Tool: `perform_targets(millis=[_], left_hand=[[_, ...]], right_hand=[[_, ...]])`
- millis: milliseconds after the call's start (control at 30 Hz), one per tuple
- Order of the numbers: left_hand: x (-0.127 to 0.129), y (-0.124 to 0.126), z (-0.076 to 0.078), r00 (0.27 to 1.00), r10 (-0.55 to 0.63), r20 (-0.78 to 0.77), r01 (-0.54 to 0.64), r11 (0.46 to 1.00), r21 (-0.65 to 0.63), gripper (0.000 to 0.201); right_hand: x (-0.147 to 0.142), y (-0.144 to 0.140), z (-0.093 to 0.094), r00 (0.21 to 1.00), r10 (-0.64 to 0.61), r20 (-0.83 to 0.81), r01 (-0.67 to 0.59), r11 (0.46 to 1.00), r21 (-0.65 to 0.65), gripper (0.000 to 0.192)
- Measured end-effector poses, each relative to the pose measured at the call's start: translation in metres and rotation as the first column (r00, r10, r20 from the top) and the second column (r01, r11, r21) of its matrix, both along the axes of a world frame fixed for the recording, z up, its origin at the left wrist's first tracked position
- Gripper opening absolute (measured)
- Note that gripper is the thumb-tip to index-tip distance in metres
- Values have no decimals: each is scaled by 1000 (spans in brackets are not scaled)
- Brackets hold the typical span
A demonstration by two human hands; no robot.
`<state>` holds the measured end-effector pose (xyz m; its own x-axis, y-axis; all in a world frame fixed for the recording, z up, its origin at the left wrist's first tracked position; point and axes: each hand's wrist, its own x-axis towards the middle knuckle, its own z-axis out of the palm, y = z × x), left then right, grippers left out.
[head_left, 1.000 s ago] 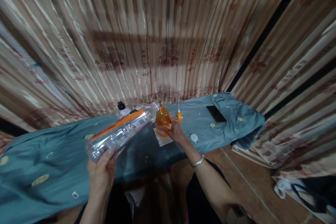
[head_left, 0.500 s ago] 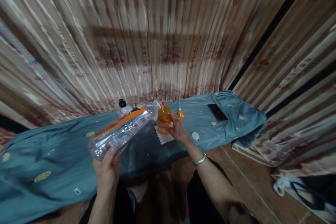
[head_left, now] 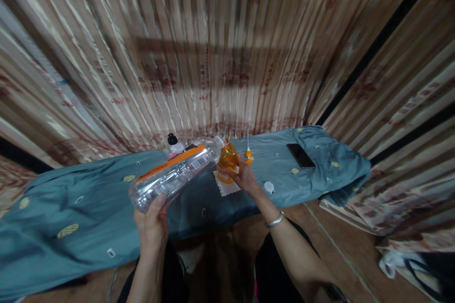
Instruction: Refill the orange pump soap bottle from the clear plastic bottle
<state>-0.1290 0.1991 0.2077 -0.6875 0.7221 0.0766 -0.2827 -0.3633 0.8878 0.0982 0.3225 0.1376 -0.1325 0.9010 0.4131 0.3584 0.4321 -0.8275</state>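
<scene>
My left hand (head_left: 153, 226) grips the base of a large clear plastic bottle (head_left: 176, 173) with an orange label, tipped almost flat so its open mouth meets the top of a small orange bottle (head_left: 228, 160). My right hand (head_left: 243, 177) wraps around that small bottle, which stands on a white cloth (head_left: 227, 188) on the blue-covered table (head_left: 88, 208). A white cap (head_left: 269, 186) lies on the cover just right of my right hand. A silver bangle sits on my right wrist.
A black phone (head_left: 301, 155) lies at the table's right end. A small orange-and-white object (head_left: 248, 154) and a black-capped pink bottle (head_left: 174, 144) stand near the back edge. Striped curtains hang behind. Bags (head_left: 419, 265) lie on the floor at right.
The view has drifted a little, so everything sits slightly further right. Both hands keep their hold, with the big bottle still tipped against the small one.
</scene>
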Motion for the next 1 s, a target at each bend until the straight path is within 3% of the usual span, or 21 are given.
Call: perform_targets(millis=[233, 467, 600, 1000], left_hand=[[5, 2, 6, 999, 21, 38, -22, 999, 34, 52], [6, 3, 3, 1000, 17, -4, -17, 999, 30, 52], [7, 3, 3, 998, 31, 49, -32, 999, 35, 51], [9, 5, 4, 999, 28, 27, -30, 997, 76, 67]], right_hand=[[1, 1, -2, 1000, -8, 16, 8, 1000, 2, 61], [1, 1, -2, 1000, -10, 5, 10, 1000, -5, 63], [1, 1, -1, 1000, 7, -1, -7, 1000, 3, 65], [2, 0, 0, 1000, 7, -5, -7, 1000, -11, 61]])
